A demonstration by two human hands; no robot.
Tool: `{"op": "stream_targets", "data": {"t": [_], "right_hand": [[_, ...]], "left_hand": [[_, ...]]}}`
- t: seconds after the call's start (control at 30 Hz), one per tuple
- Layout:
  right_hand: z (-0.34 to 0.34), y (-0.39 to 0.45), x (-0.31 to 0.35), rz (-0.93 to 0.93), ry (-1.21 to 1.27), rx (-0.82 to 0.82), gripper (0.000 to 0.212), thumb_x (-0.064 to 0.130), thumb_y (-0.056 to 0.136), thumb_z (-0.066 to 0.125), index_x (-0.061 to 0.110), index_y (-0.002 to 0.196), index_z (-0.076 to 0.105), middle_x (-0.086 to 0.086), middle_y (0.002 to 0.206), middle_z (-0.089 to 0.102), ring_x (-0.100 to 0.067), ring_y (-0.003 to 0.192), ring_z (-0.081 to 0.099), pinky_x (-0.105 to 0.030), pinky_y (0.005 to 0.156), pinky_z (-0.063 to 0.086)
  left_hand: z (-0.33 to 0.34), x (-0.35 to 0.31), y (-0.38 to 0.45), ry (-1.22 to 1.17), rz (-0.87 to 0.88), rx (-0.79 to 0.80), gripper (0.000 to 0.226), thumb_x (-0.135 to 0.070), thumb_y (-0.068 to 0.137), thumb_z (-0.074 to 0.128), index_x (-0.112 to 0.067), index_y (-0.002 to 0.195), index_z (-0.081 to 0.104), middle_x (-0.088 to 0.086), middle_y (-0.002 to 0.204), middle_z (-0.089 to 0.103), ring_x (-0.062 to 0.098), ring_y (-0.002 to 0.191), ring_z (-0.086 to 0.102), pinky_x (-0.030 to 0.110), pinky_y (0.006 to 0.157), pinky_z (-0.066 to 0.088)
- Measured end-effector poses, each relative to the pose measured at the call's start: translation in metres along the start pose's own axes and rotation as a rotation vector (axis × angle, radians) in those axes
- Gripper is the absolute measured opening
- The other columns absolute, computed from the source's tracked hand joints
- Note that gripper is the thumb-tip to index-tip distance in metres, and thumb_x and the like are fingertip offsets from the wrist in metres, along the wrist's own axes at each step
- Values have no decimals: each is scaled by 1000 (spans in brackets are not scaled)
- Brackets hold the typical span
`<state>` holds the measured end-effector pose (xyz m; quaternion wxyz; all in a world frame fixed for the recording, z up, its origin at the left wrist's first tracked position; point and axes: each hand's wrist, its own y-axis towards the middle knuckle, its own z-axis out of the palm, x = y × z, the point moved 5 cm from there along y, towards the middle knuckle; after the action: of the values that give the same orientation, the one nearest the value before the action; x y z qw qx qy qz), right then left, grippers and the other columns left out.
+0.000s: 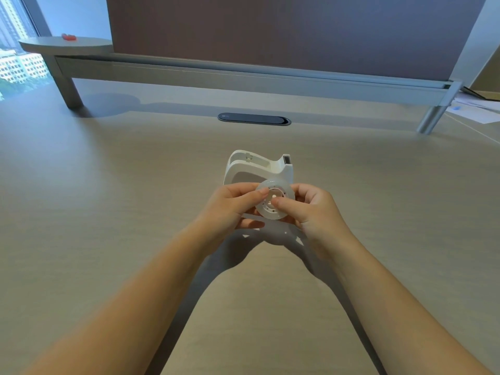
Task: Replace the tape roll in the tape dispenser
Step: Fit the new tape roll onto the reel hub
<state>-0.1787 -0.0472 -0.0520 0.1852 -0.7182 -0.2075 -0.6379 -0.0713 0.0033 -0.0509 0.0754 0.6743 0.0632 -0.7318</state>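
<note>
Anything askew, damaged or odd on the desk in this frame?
Nothing stands out. The white tape dispenser stands upright on the desk with its cradle empty, as expected mid-swap. The left hand and right hand hold the tape roll just in front of it.

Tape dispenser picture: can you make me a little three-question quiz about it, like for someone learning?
1. True or false: the white tape dispenser already has a roll in its cradle.
2. What holds the tape roll? A) left hand only B) both hands C) nothing
3. Fill in: the dispenser stands on the ____, just behind the hands.

Key: 1 false, the cradle looks empty. 2 B, the right hand grips it too, fingers of both on its rim and hub. 3 desk.
</note>
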Motion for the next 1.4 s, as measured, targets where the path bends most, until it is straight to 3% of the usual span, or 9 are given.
{"op": "stream_targets", "data": {"t": [0.1,0.2,0.4,0.57,0.7,0.83,1.1,1.4], "right_hand": [[1,0,1,-3,6,16,9,12,75,62,17,82,58,-11,87,62,-26,87,61,-30,68,50],[1,1,-1,18,38,12,13,7,74,61,18,72,54,-7,74,57,-25,80,57,-30,65,47],[-1,0,1,36,117,-7,19,1,71,64,17,67,55,-6,70,58,-22,73,58,-28,62,47],[1,2,2,46,177,-12,20,-4,68,64,14,66,56,-8,67,59,-21,67,58,-28,61,48],[1,1,3,51,209,17,19,-4,68,63,13,71,57,-7,71,61,-21,68,60,-27,63,51],[0,-1,4,66,246,51,19,0,68,65,13,79,59,-6,75,64,-18,68,63,-22,57,53],[3,-2,1,59,164,-24,24,22,70,67,4,86,64,-15,83,68,-29,82,65,-39,75,53],[3,-1,2,39,92,27,13,11,71,66,8,84,65,-12,80,66,-25,80,63,-35,76,52]], "left_hand": [[2,-2,0,43,35,-16,19,-21,84,47,-20,79,65,2,77,65,6,63,63,18,57,54],[3,-2,0,91,71,-22,20,-20,85,46,-19,78,66,3,75,64,5,62,62,17,57,53],[5,-4,0,143,120,-57,20,-19,85,47,-20,76,65,1,72,63,4,60,62,14,55,53],[6,-8,0,94,143,-94,22,-14,85,47,-11,71,64,1,60,59,1,47,57,10,45,44],[5,-9,1,75,136,-69,22,-13,84,48,-12,72,66,-11,48,64,1,51,60,11,48,47],[2,-7,2,-6,96,-47,19,-13,83,49,-11,72,66,-10,50,66,4,53,62,12,49,49],[0,-5,3,-77,112,-48,17,-14,81,51,-14,77,67,-7,64,71,8,69,67,15,63,55],[-2,-3,4,79,150,-99,22,-16,84,48,-16,72,66,-10,53,67,3,56,63,13,54,50]]}}
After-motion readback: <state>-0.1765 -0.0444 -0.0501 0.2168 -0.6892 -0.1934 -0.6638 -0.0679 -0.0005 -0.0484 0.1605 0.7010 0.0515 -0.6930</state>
